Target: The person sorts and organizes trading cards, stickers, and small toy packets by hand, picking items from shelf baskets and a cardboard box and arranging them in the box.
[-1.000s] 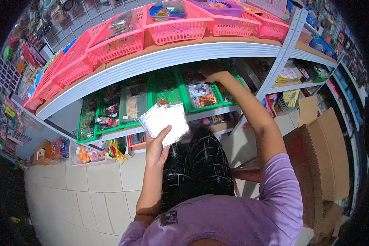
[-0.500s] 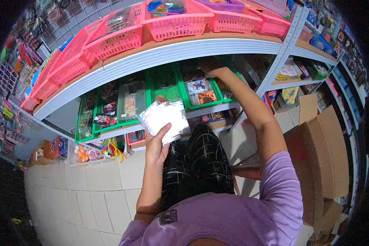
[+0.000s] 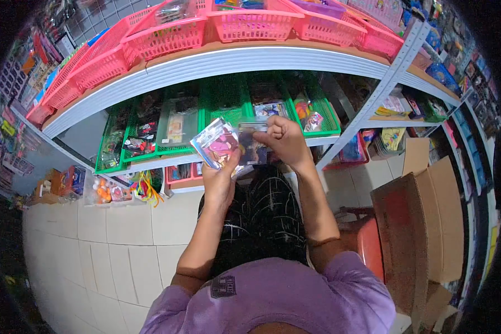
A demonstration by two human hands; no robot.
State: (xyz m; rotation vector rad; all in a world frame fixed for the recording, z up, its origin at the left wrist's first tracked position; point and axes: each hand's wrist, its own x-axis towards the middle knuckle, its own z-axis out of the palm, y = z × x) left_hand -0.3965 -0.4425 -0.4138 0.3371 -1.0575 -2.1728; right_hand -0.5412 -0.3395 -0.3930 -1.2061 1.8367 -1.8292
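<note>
My left hand [image 3: 219,185] is closed on several flat plastic picture-card packets [image 3: 219,143], the thumb lying across a pink picture on the top one. Beside it, my right hand [image 3: 286,142] pinches another picture-card packet [image 3: 253,151], dark and partly blurred, which meets or overlaps the left-hand ones. Both hands are in front of the lower shelf, over my knees. Just behind them are a green basket [image 3: 222,99] and a second green basket with card packets [image 3: 270,109] in it, partly hidden by my right hand.
Pink baskets [image 3: 253,26] line the shelf above, behind its white edge [image 3: 234,58]. A slanted metal post [image 3: 373,100] stands to the right. An open cardboard box [image 3: 409,222] and a red stool [image 3: 369,250] are at my right side. A clear bin [image 3: 111,192] sits on the floor at left.
My right hand has come out of the green basket area toward my left hand, now with a card packet. The left-hand packets changed from a silvery face to a coloured picture side.
</note>
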